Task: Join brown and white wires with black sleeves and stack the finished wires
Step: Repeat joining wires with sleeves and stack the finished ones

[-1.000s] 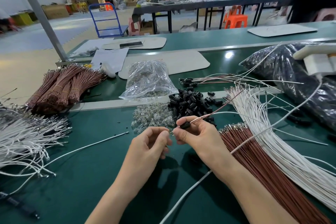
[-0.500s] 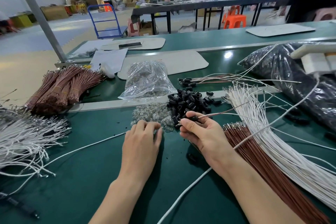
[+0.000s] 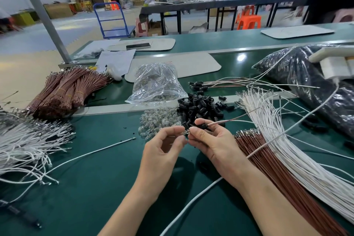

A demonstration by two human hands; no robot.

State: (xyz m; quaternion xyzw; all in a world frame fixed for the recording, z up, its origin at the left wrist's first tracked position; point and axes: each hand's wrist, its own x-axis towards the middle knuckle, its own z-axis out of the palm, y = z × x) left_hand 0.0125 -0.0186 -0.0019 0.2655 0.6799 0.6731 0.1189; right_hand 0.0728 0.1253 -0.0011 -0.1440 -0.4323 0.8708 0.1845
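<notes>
Early going, by the look of the supplies: only a small stack of finished wires [image 3: 220, 83], laid toward the far edge of the tabletop [image 3: 95, 188] with capped ends pointing left. Against that, thick loose fans of white wires [image 3: 283, 145] and brown wires [image 3: 272, 166] waiting along the right edge, plus a full heap of black sleeves [image 3: 199, 104] mid-table beside a scatter of clear bulbs [image 3: 159, 120]. More stock at the left edge: brown bundles [image 3: 67, 94] and a white tangle [image 3: 28, 140]. One more piece in the making, held up just on the near side of the sleeve heap. Right hand [image 3: 216, 145]: fingers curled, thumb and forefinger pinched round a single sleeve [image 3: 204, 126], with a brown-and-white wire pair [image 3: 231, 120] trailing out of it to the right. Left hand [image 3: 162, 150]: thumb and forefinger nearly closed, tips right at the sleeve's open end, seemingly pinching a tiny clear part [image 3: 186, 132], too small to name with certainty; remaining fingers loosely curled. Probably left for this piece: seat the part, then add to the stack.
</notes>
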